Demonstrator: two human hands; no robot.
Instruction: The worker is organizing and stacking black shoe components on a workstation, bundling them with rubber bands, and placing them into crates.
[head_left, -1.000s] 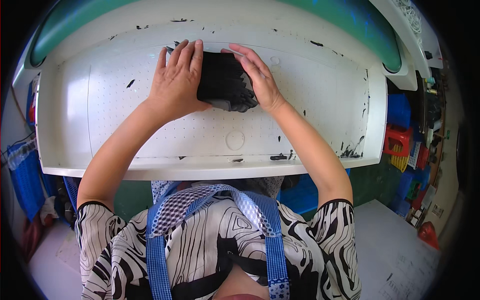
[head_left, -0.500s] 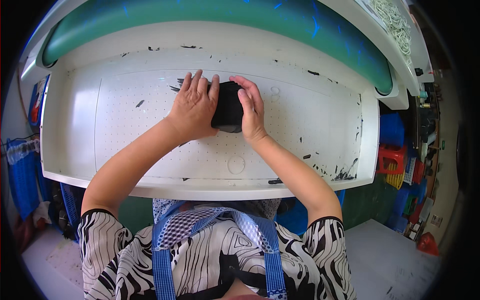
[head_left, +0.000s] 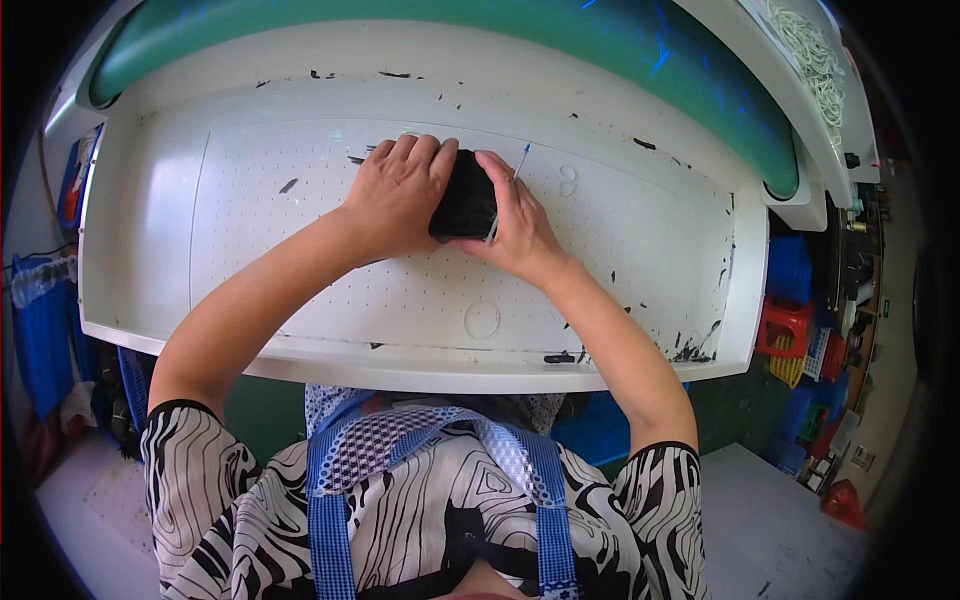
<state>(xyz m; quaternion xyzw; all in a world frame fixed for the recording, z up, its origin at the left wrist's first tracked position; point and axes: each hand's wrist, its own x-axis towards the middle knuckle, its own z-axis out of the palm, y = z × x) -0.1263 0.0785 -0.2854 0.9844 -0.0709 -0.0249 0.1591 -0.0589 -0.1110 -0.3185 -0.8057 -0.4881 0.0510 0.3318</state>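
Nearest, a short-sleeved top with a black-and-white wavy print (head_left: pixel 400 520) is crossed by the blue checked straps (head_left: pixel 330 545) of an apron. To the lower right lies a flat grey surface (head_left: pixel 775 530). Both bare forearms reach forward over the front lip of a white worktop with raised edges and rows of tiny dots (head_left: pixel 420 310). Just inside that lip are small black scraps (head_left: pixel 560 358), and a little farther in lies a thin clear ring (head_left: pixel 482 320).

Near the middle of the worktop is a compact bundle of soft black material (head_left: pixel 465 200), between the two hands. The left hand (head_left: pixel 400 190) has its grip closed over the bundle's left side, fingers bent together across the top and thumb at the near edge. The right hand (head_left: pixel 525 225) has its grip closed around the right side, fingers at the far part and thumb at the near edge. A thin pale strip with a blue tip (head_left: pixel 522 160) runs beside the right fingers; what it is cannot be told.

Beyond the right end stand a red plastic stool (head_left: pixel 783 327) and a yellow basket (head_left: pixel 787 371). Farthest, a thick green roller (head_left: pixel 660 50) spans the back, with tangled white cord-like loops (head_left: pixel 810 60) at its right.
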